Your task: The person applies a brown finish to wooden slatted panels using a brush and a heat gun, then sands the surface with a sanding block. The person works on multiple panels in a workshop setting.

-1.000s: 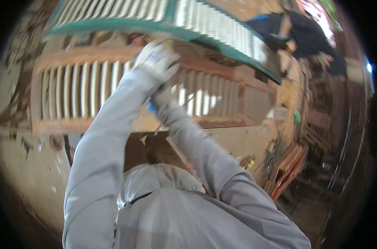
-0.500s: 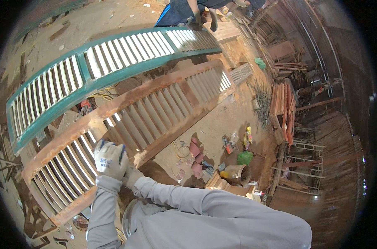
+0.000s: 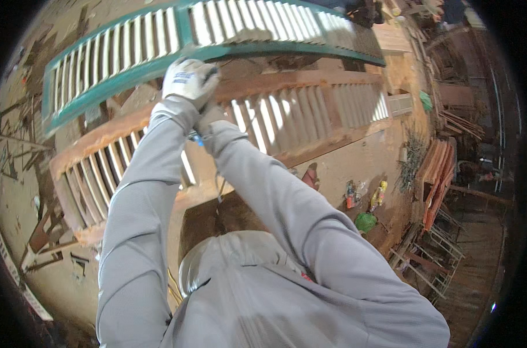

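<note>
My left hand [image 3: 189, 80], in a white work glove with dark-edged fingertips, is closed over the far rail of a reddish-brown louvred shutter [image 3: 101, 141], close to the near rail of a teal one. My right hand [image 3: 212, 118] sits just below it, against the left wrist, its fingers hidden. A small blue piece [image 3: 195, 138] shows under the hands; what they grip is hidden. A thin cord [image 3: 220, 188] dangles below. The teal shutter [image 3: 121, 75], with white slats, lies beyond and parallel. Pale bare wood [image 3: 201, 171] shows on the brown shutter's wide cross rail.
To the right on the dusty ground lie a green bag [image 3: 366, 222], a yellow-topped bottle [image 3: 379, 196] and dry brush [image 3: 413, 159]. Farther right stand reddish wooden panels [image 3: 437, 174] and a pale metal frame [image 3: 440, 246]. Timber scraps [image 3: 40, 232] lie at the left.
Both hands have moved away from me across the brown shutter, from its near part to its far rail, arms now stretched out. My view has shifted, and the person working at the teal shutter's far end is mostly out of view.
</note>
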Demonstrator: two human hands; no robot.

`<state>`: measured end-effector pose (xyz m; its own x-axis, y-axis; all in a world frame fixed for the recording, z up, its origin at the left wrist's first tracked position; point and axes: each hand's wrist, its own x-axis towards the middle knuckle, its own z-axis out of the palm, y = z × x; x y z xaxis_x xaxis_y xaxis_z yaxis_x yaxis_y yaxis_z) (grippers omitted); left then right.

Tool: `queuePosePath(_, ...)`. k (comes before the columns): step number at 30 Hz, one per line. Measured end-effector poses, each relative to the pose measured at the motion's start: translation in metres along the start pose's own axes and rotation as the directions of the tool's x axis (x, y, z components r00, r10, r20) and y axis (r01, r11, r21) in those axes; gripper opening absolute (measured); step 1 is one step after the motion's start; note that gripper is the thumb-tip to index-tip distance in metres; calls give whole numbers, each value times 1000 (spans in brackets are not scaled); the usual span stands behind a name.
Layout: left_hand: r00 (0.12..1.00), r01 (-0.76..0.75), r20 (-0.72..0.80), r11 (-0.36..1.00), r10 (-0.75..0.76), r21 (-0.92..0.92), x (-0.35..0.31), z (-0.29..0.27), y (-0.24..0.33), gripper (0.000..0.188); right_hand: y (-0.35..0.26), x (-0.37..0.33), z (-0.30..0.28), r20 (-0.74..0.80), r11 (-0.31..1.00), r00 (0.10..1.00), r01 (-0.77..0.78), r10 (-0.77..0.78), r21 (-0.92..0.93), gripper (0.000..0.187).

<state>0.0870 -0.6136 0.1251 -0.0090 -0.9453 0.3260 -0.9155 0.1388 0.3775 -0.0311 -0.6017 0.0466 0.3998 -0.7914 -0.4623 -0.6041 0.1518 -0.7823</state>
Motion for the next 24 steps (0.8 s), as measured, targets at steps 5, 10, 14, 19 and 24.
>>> queuePosePath(5,999,-31,25,988,36,-152,-84,-7,61,23,34,-124,16,-144,998,987,-67,69,15,62)
queuePosePath(10,995,-30,83,950,59,-311,-176,-18,126,24,97,-218,40,-110,960,970,-232,217,-156,52)
queuePosePath(14,999,-38,18,949,46,-313,-194,-21,120,22,103,-235,50,-67,935,968,-251,241,-253,44)
queuePosePath(19,997,-40,-70,949,19,-312,-159,-8,80,20,86,-187,56,-29,927,987,-158,157,-340,37)
queuePosePath(24,971,-34,-236,967,-27,-253,-91,-9,28,19,51,-107,40,-62,942,997,-63,45,-329,29)
